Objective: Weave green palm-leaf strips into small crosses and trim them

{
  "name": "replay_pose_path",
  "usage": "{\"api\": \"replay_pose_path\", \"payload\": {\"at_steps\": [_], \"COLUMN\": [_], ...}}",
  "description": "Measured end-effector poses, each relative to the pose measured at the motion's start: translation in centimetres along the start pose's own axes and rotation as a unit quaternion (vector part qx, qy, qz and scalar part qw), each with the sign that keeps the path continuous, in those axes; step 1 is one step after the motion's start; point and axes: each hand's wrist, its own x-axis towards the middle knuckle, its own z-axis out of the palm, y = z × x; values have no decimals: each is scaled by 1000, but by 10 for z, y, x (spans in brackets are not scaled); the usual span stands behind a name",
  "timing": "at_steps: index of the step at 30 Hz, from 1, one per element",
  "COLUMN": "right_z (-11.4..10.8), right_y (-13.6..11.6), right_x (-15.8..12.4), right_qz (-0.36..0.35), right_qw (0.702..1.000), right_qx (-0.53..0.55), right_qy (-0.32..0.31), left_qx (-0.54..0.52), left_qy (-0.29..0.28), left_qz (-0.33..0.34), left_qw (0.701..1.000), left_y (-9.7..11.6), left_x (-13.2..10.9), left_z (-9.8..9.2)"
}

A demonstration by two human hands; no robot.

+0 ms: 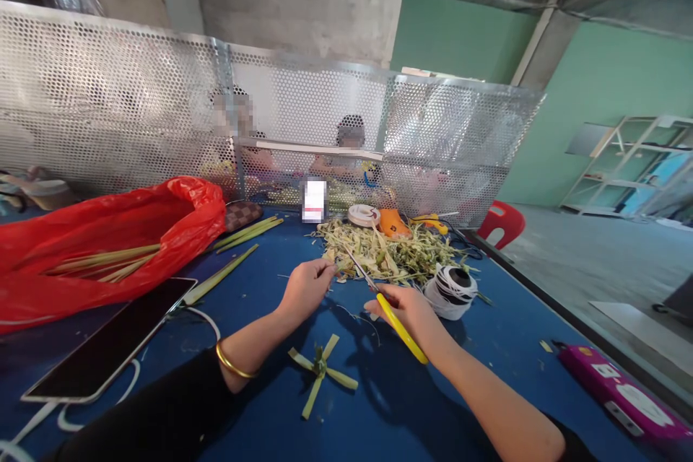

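Yellow-handled scissors (401, 328) are held in my right hand (408, 307), their blades pointing away toward a heap of leaf scraps (390, 253). My left hand (307, 287) is closed in a pinch just left of the blades; a small bit of pale green leaf seems to show at its fingertips, too small to make out surely. Below my hands, a cross-shaped piece woven from leaf strips (319, 372) lies on the blue table. Beside my right hand stands a spool of white cord (451, 292).
Left are a red plastic bag (184, 213) with long leaves, a tablet (116, 339) with a white cable, and leaf strips (224, 273). A tape roll (364, 215) and orange object (394, 224) lie by the scraps. A purple box (617, 390) is right; a perforated metal screen (308, 94) stands behind.
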Motion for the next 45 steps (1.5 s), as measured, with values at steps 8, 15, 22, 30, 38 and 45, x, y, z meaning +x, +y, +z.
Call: {"api": "replay_pose_path", "payload": {"at_steps": [8, 15, 22, 30, 38, 45], "right_z": [-4, -13, 6, 31, 30, 51], "right_y": [6, -10, -64, -56, -61, -57], "right_x": [1, -11, -21, -26, -39, -46], "right_qz": [84, -6, -106, -76, -50, -89], "right_qw": [937, 940, 992, 987, 987, 981], "right_qx": [-330, -335, 67, 124, 131, 117], "right_qy": [77, 66, -14, -72, 82, 123], "left_qx": [-82, -110, -52, -88, -269, -315], "left_qy": [14, 18, -8, 8, 8, -75], "left_qz": [-44, -82, -52, -47, -87, -155], "left_qw": [996, 990, 997, 995, 959, 933], "left_y": [15, 47, 33, 23, 33, 33], "left_x": [0, -41, -80, -79, -92, -100], "left_z": [-15, -40, -39, -40, -23, -12]}}
